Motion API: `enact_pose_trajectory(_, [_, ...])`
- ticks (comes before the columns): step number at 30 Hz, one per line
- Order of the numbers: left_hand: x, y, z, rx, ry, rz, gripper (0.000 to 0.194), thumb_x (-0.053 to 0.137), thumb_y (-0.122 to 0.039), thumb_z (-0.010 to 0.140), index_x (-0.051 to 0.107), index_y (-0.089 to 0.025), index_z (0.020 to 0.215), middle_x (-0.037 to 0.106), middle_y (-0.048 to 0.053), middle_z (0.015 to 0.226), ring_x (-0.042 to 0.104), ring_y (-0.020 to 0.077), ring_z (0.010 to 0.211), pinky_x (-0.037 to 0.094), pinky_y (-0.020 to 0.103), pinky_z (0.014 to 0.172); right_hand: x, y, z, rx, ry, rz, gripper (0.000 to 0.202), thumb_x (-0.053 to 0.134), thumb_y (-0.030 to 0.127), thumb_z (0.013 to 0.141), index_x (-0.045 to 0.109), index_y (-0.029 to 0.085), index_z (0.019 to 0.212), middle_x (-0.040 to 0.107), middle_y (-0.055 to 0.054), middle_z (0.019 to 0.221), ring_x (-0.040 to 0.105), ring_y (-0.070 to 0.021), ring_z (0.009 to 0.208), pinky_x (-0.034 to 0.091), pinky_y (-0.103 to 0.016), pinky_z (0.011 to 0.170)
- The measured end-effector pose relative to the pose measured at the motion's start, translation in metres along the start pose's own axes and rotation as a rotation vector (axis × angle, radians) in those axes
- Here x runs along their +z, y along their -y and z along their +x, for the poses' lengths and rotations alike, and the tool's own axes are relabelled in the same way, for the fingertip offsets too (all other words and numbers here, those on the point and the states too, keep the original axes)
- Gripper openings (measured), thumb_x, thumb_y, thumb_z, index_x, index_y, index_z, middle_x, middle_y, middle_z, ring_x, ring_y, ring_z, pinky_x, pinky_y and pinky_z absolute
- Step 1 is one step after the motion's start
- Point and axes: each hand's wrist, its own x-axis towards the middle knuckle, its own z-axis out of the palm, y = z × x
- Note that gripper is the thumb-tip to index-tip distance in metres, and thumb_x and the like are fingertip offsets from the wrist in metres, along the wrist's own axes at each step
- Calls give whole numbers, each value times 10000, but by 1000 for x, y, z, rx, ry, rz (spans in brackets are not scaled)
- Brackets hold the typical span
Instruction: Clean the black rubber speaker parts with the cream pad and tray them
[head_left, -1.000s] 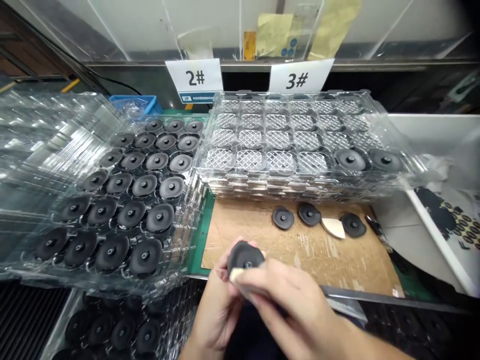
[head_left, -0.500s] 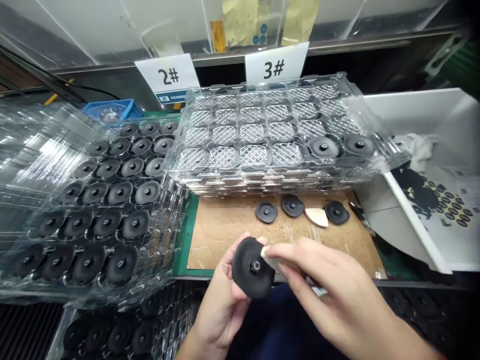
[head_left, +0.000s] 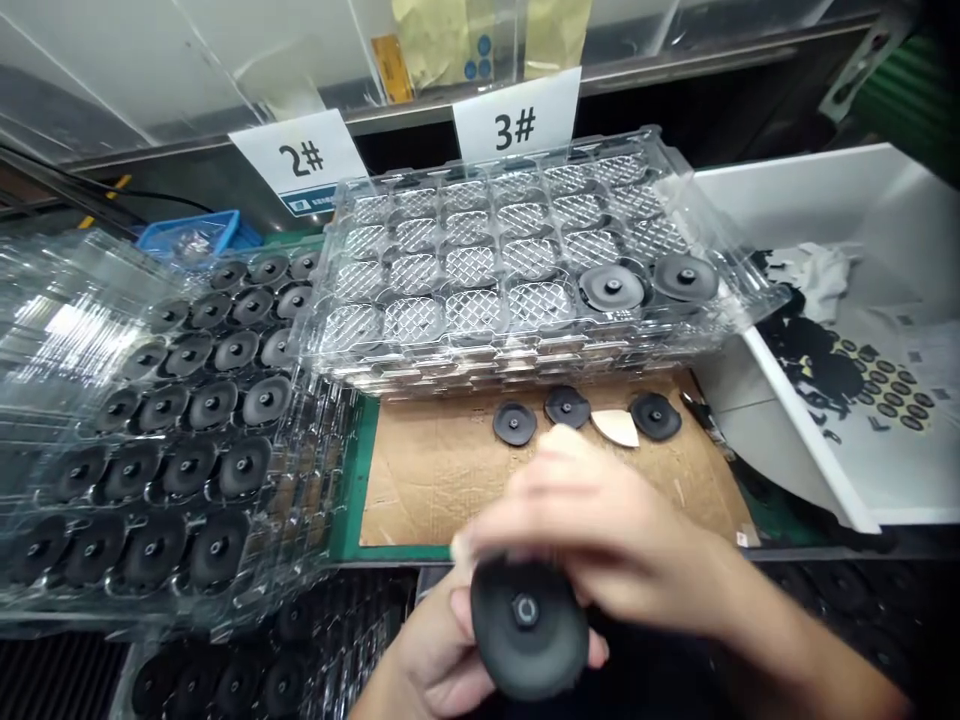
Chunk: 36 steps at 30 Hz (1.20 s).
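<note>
A round black part [head_left: 529,630] with a small raised hub faces the camera at the bottom centre. My left hand [head_left: 439,640] holds it from beneath and from the left, fingers wrapped behind it. Over its upper edge lies my right hand [head_left: 600,530], blurred by motion, with its fingers bent together around a small pale piece [head_left: 461,548] that shows at the fingertips. Beyond my hands, black parts [head_left: 514,424] and a cream wedge-shaped pad [head_left: 616,428] lie on a brown cardboard sheet [head_left: 427,470].
Stacked clear trays [head_left: 472,265] stand behind the cardboard, the top one holding two black parts at its right. More trays full of black parts [head_left: 214,405] are at left. A white bin [head_left: 810,440] with black scraps is at right, and a blue basket [head_left: 240,232] at back left.
The black part has moved down and nearer the camera. My right hand has shifted left across its top edge, carrying the pale piece. The whole view has shifted slightly.
</note>
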Motion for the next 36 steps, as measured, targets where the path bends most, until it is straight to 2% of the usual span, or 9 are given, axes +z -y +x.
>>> enact_pose_trajectory(2, [-4, -4, 6, -183, 186, -106, 366, 752, -277, 594, 689, -178, 941, 724, 69, 853, 688, 249, 694, 530, 312, 575, 2, -22, -11, 282, -137, 7, 228, 464, 176, 876, 613, 237, 1038, 654, -12, 963, 564, -147, 838, 417, -285, 752])
enact_pose_trajectory(5, [-13, -9, 12, -225, 305, -231, 542, 765, -338, 581, 621, -218, 1090, 652, 60, 1120, 660, 239, 861, 521, 249, 653, 25, -59, -36, 594, -184, 10, 222, 486, 236, 866, 612, 249, 1049, 651, -26, 1013, 596, -174, 910, 479, -293, 768])
enact_pose_trajectory(8, [-20, -9, 13, -189, 289, -235, 627, 748, -419, 566, 595, -192, 1131, 555, 91, 1259, 628, 261, 941, 515, 251, 692, 67, -85, -65, 642, -160, -2, 270, 459, 197, 851, 610, 241, 1071, 640, -43, 979, 619, -174, 848, 515, -302, 736])
enact_pose_trajectory(11, [-22, -8, 13, -173, 269, -223, 655, 729, -429, 581, 565, -185, 1167, 499, 105, 1318, 582, 301, 1038, 497, 289, 776, 107, -95, -87, 688, -246, -89, 371, 401, 198, 856, 523, 197, 1206, 546, -117, 1095, 589, -221, 917, 504, -388, 781])
enact_pose_trajectory(14, [-23, -9, 14, -154, 216, -210, 659, 711, -435, 597, 556, -171, 1181, 515, 113, 1305, 547, 316, 1092, 444, 325, 887, 125, -97, -94, 692, -287, -151, 363, 428, 255, 849, 535, 227, 1195, 490, -126, 1163, 566, -250, 938, 483, -439, 813])
enact_pose_trajectory(22, [-29, -6, 17, -42, 59, -308, 467, 660, -330, 709, 575, -189, 1146, 579, 108, 1233, 529, 265, 1129, 423, 301, 923, 111, -95, -81, 621, -308, -109, 300, 439, 255, 855, 588, 202, 1110, 534, -112, 1096, 569, -222, 957, 493, -365, 812])
enact_pose_trajectory(29, [-36, -5, 16, 65, -12, -301, 424, 623, -287, 755, 557, -227, 1170, 556, 82, 1261, 467, 255, 1194, 320, 383, 1036, 106, -73, -76, 630, -286, 20, 207, 461, 230, 860, 643, 205, 955, 656, -33, 809, 618, -160, 692, 519, -278, 603])
enact_pose_trajectory(33, [-32, -6, 14, 117, -25, -216, 511, 642, -279, 737, 498, -264, 1227, 531, 78, 1287, 475, 243, 1185, 363, 361, 1006, 70, -38, -37, 607, -418, 36, 241, 454, 233, 876, 574, 214, 1085, 628, -55, 1034, 592, -179, 913, 498, -303, 747])
enact_pose_trajectory(36, [-28, -6, 9, 218, -88, -122, 528, 655, -252, 726, 493, -277, 1228, 573, 77, 1235, 535, 226, 1115, 432, 319, 933, 56, 2, -9, 303, -471, 0, 301, 463, 170, 858, 526, 188, 1152, 625, -66, 1026, 562, -191, 919, 458, -347, 806])
